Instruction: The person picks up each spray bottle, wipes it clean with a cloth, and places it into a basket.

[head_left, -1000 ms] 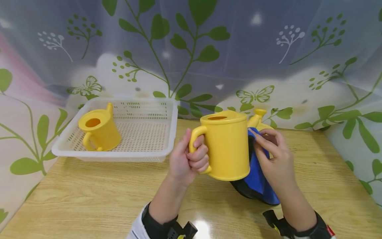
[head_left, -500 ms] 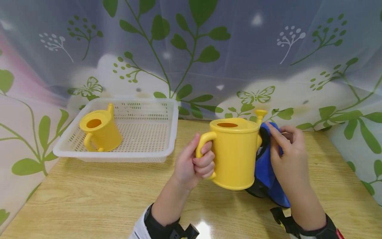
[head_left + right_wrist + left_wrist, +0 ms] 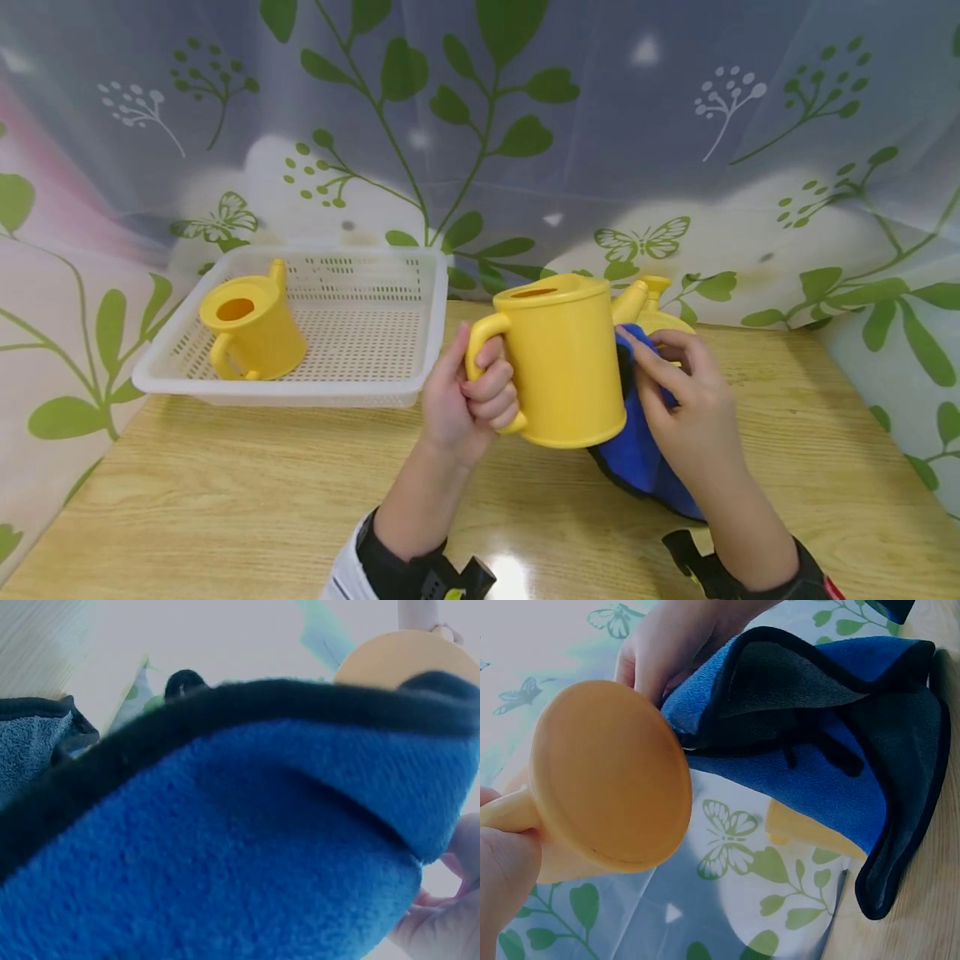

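Observation:
My left hand (image 3: 471, 400) grips the handle of a yellow watering can (image 3: 562, 367), held up over the table with its spout to the right. In the left wrist view the round base of the can (image 3: 611, 776) faces the camera. My right hand (image 3: 693, 408) pinches a blue cloth (image 3: 648, 454) with dark edging against the can's right side, close below the spout. The cloth (image 3: 247, 847) hangs down in folds and fills most of the right wrist view. Another yellow watering can (image 3: 660, 317) stands behind my right hand, mostly hidden.
A white perforated basket (image 3: 360, 387) stands at the back left of the wooden table (image 3: 300, 492). Inside it sits a yellow watering can (image 3: 258, 329), its handle toward me. A leaf-patterned curtain (image 3: 510, 125) closes off the back and sides.
The held can and both hands shifted right and slightly toward me, then back left and up. The cloth moved along with the right hand; the basket stayed put.

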Available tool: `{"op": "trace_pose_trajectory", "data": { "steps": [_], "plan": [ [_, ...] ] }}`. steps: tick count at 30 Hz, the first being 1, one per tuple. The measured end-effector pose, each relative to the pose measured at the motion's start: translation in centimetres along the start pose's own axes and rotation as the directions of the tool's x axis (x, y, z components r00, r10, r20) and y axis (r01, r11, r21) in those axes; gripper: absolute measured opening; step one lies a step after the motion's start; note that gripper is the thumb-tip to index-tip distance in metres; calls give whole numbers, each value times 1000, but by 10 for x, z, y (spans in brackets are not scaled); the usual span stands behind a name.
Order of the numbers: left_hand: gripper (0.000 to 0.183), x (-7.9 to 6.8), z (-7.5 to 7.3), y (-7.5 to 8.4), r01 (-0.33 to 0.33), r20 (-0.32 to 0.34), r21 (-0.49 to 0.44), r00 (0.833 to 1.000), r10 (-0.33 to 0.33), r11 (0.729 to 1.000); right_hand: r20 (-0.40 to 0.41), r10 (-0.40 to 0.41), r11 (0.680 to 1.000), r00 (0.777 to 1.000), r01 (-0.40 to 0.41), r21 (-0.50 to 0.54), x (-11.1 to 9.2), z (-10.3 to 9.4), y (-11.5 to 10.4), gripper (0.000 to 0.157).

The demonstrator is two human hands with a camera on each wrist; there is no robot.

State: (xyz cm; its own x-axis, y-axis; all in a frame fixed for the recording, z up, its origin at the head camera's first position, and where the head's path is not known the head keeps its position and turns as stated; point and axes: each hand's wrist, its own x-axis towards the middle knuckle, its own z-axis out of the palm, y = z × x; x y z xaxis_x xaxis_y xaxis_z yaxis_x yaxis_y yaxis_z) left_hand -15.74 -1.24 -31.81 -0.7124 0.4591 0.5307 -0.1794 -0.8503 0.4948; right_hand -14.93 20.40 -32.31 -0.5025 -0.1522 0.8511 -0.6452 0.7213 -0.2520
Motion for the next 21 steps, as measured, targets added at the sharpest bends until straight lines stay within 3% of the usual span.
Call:
{"op": "trace_pose_trajectory", "data": {
  "steps": [4,9,16,21],
  "plan": [
    [42,0,-2,3,-53,-8,-43,999,53,998,25,-22,998,999,20,53,0,-1,1,30],
    [43,0,-4,6,-71,10,-55,997,71,996,41,-35,996,999,31,82,-1,-1,2,30],
    [42,0,-4,5,-9,63,11,998,8,1000,49,-12,998,999,8,65,0,-1,1,34],
    [39,1,-3,0,48,133,106,989,-62,993,15,16,1000,1000,-16,2,1,-3,3,33]
  ]
}}
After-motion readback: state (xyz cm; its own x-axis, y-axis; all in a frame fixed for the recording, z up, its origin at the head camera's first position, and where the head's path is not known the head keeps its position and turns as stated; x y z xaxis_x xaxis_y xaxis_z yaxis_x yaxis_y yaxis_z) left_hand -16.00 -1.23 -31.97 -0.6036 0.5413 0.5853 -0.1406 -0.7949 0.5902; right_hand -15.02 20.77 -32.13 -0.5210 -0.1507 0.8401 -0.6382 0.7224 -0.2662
